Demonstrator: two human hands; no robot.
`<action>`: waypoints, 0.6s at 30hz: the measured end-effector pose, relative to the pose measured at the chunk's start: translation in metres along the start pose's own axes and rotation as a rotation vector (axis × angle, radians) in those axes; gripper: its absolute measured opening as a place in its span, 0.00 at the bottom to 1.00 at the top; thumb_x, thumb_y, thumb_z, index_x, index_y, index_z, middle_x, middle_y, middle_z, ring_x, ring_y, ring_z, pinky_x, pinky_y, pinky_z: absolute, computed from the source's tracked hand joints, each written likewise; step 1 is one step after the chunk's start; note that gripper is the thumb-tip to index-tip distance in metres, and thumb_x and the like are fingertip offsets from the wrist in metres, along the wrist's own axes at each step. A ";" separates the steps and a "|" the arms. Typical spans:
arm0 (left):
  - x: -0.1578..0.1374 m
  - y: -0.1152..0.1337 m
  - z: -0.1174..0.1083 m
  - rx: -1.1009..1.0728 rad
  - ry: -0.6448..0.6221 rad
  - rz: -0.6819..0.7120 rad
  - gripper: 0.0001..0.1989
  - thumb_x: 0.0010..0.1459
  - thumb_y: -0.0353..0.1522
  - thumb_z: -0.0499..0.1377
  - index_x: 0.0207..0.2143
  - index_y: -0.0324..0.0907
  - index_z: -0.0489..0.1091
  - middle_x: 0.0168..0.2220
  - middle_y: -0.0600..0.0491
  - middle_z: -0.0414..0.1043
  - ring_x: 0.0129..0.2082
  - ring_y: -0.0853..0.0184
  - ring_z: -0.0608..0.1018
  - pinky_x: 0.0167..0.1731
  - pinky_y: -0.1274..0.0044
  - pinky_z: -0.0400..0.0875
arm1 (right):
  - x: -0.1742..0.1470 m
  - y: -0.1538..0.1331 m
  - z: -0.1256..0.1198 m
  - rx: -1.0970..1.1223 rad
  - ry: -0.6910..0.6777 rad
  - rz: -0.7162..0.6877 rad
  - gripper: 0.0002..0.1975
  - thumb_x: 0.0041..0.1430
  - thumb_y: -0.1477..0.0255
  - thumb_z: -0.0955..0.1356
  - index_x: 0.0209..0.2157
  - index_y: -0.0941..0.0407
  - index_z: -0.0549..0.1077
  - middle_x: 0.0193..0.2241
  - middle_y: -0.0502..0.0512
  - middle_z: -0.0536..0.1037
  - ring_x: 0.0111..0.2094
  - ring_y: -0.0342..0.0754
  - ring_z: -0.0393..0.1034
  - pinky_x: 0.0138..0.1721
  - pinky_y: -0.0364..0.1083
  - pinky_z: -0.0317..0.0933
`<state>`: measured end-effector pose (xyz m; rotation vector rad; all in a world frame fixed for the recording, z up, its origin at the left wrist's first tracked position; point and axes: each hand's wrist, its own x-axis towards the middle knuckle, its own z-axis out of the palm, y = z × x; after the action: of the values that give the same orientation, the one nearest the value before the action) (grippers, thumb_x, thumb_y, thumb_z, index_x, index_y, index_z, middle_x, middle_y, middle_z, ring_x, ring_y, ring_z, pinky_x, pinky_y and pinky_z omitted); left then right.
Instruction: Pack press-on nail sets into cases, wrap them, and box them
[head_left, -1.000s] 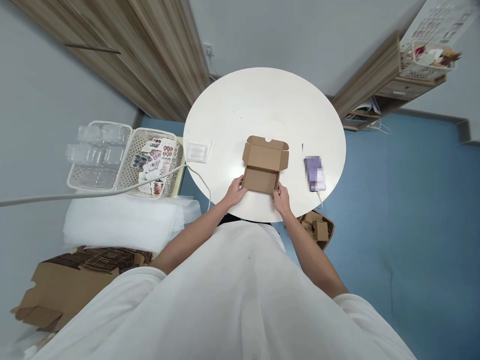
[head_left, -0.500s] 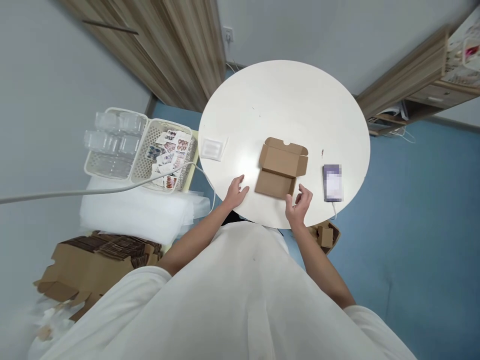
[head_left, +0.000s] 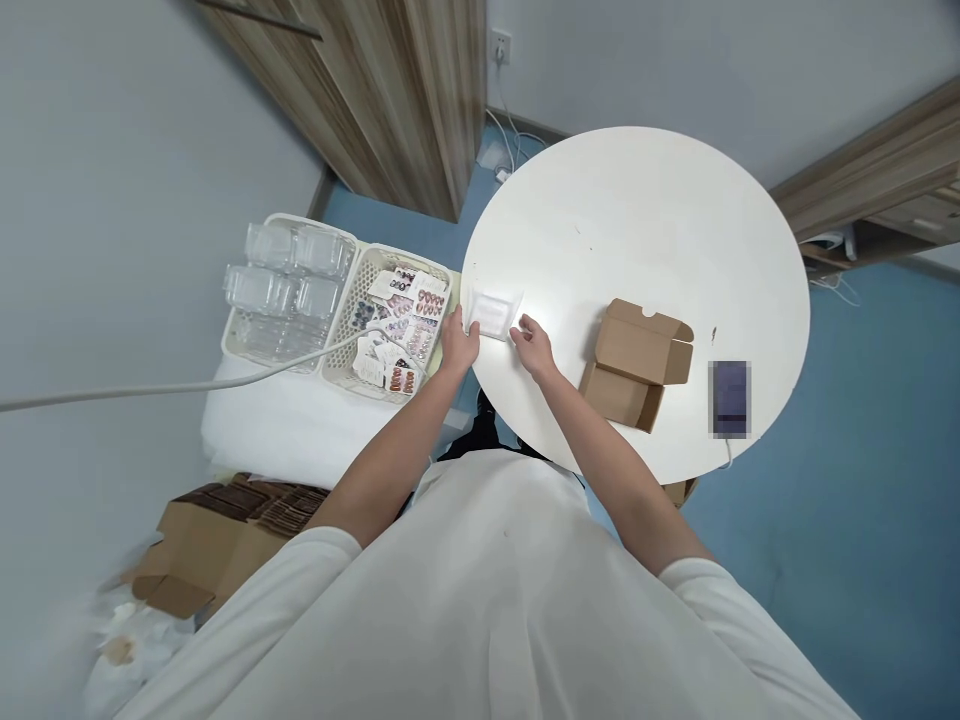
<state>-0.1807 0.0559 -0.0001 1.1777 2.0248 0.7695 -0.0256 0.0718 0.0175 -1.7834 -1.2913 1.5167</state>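
Observation:
A clear, shallow plastic case [head_left: 493, 314] with a whitish middle lies on the left side of the round white table [head_left: 645, 210]. My left hand [head_left: 460, 342] is at its left edge, thumb apart from the fingers. From the right, my right hand [head_left: 534, 348] reaches to the case's lower right corner with bent fingers set apart. Whether either hand touches the case is hard to tell. Right of my hands, an open brown cardboard box [head_left: 636, 345] sits with its lid folded back.
A phone [head_left: 730, 400] with a cable lies at the table's right. Left of the table stand a basket of press-on nail cards [head_left: 405, 320] and a basket of clear plastic boxes [head_left: 281, 285]. A white cable [head_left: 225, 385] crosses the left side. Flattened cardboard [head_left: 217, 540] is stacked lower left.
Both hands have moved left, away from beside the cardboard box, to the two sides of the plastic case. The view has turned left, so the table appears farther right.

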 end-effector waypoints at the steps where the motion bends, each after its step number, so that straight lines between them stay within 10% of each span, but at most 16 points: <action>1: 0.002 -0.001 0.000 0.011 -0.011 0.010 0.26 0.56 0.35 0.52 0.57 0.36 0.56 0.53 0.40 0.61 0.57 0.55 0.61 0.56 0.64 0.55 | 0.004 -0.002 0.004 0.014 0.009 -0.003 0.29 0.55 0.64 0.64 0.58 0.58 0.57 0.57 0.60 0.62 0.47 0.47 0.67 0.50 0.48 0.60; 11: 0.005 0.001 0.010 -0.056 -0.070 0.040 0.19 0.54 0.32 0.54 0.48 0.35 0.67 0.45 0.42 0.70 0.43 0.59 0.73 0.49 0.67 0.65 | 0.011 0.002 0.016 -0.048 0.094 -0.056 0.25 0.49 0.73 0.65 0.52 0.56 0.64 0.47 0.57 0.71 0.36 0.46 0.70 0.46 0.49 0.63; 18: -0.042 0.046 0.026 -0.292 -0.135 0.103 0.18 0.52 0.31 0.55 0.46 0.38 0.68 0.40 0.47 0.73 0.36 0.67 0.75 0.37 0.75 0.72 | -0.038 0.010 -0.048 -0.002 0.191 -0.180 0.23 0.49 0.71 0.66 0.50 0.56 0.65 0.47 0.57 0.72 0.35 0.45 0.70 0.40 0.47 0.67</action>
<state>-0.1214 0.0418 0.0293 1.1370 1.6862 0.9719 0.0251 0.0445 0.0421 -1.7161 -1.3187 1.2173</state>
